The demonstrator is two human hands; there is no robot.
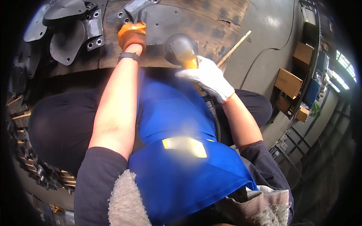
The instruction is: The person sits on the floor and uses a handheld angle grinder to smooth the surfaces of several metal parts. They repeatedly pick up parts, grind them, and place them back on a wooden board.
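My right hand [211,77], in a white knit glove with an orange cuff, is wrapped around a yellow angle grinder [191,62]. The grinder's round dark head is beside the near right edge of a flat dark metal plate [162,26], and its cord hangs down past my right wrist. An orange glove covers my left hand [132,34], which is closed at the plate's left side on the dark upright part of a metal bracket [142,16]. The bracket's holed steel end reaches away beyond my fingers, which partly hide the grip.
The plate lies on a worn wooden tabletop [205,19]. Several similar dark plates with holed brackets [69,41] are piled at the left. A thin wooden strip [234,49] sticks out past the right edge. Cardboard boxes [288,83] stand on shelving farther right.
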